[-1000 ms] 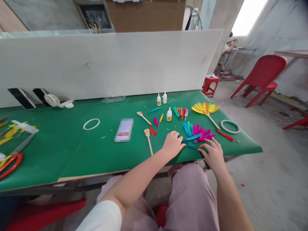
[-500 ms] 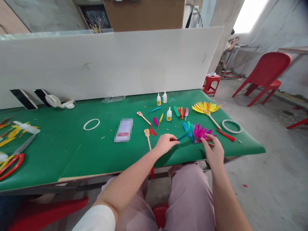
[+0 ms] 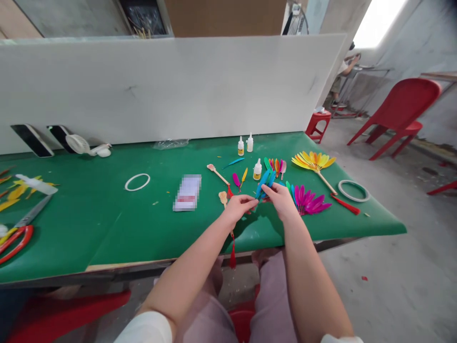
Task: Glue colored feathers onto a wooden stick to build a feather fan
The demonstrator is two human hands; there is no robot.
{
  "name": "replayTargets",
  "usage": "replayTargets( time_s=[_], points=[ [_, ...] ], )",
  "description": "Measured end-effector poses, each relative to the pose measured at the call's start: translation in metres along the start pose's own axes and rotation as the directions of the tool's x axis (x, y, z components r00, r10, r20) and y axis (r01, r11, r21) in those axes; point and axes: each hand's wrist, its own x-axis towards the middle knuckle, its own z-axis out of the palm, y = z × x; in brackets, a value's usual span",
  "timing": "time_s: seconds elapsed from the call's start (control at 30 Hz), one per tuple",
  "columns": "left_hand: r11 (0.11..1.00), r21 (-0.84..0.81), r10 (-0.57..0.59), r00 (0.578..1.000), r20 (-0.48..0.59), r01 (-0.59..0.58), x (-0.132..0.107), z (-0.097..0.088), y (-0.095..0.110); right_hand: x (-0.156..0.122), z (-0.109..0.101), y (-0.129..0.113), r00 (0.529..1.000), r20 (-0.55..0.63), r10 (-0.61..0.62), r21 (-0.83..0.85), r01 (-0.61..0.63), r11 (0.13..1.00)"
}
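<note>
Blue feathers (image 3: 264, 183) stand upright between my two hands above the green table. My left hand (image 3: 240, 209) is closed in a pinch at their lower ends. Against their right side, the fingers of my right hand (image 3: 281, 196) are also closed on them. Just right of that hand lies a fan of magenta feathers (image 3: 311, 201), with some blue and green ones at its left edge. A wooden fan handle (image 3: 223, 197) lies partly under my left hand, its red tassel (image 3: 233, 255) hanging over the table edge.
Glue bottles (image 3: 257, 169) stand behind my hands, near small multicoloured feathers (image 3: 276, 166). A yellow feather fan (image 3: 314, 162) and a ring (image 3: 353, 191) lie rightward. Leftward are another ring (image 3: 137, 182), a blurred packet (image 3: 188, 192) and scissors (image 3: 21, 238). A white board (image 3: 171, 90) borders the back.
My right hand has left the magenta feathers and moved left to meet my left hand at the blue feathers. The blue feathers in hand have gone from slanting low to upright.
</note>
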Motion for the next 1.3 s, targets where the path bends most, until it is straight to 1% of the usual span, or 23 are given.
replayTargets(
  time_s=[0.17, 0.27, 0.47, 0.57, 0.73, 1.0, 1.2, 1.3],
  points=[
    [0.994, -0.083, -0.072, 0.997, -0.018, 0.071, 0.003, -0.011, -0.004, 0.005, 0.004, 0.013, 0.999, 0.039, 0.021, 0.060, -0.023, 0.998],
    [0.993, -0.089, -0.081, 0.995, -0.050, 0.077, 0.005, -0.013, -0.004, 0.004, 0.004, 0.015, 1.000, 0.019, 0.022, 0.061, -0.023, 0.998],
    [0.995, -0.061, -0.087, 0.994, -0.067, 0.083, 0.006, -0.001, 0.003, 0.000, 0.003, 0.014, 0.996, -0.085, 0.003, 0.053, 0.002, 0.999],
    [0.996, -0.061, -0.067, 0.995, -0.073, 0.063, 0.005, 0.005, 0.004, -0.001, 0.002, 0.015, 0.994, -0.111, 0.006, 0.047, -0.001, 0.999],
    [0.997, -0.064, -0.038, 0.998, -0.059, 0.034, 0.004, 0.008, 0.001, -0.003, 0.004, 0.016, 0.995, -0.101, 0.017, 0.053, -0.012, 0.999],
    [0.997, -0.069, -0.036, 0.999, -0.024, 0.035, 0.002, 0.008, -0.002, -0.005, 0.012, 0.016, 0.994, -0.103, 0.040, 0.099, -0.030, 0.995],
    [0.993, -0.102, -0.056, 0.998, -0.019, 0.054, 0.000, 0.004, 0.000, -0.006, 0.010, 0.017, 0.996, -0.027, 0.082, 0.140, -0.078, 0.987],
    [0.992, -0.115, -0.060, 0.998, -0.033, 0.056, 0.000, 0.002, 0.001, -0.007, 0.010, 0.018, 0.996, -0.011, 0.089, 0.154, -0.086, 0.984]
  ],
)
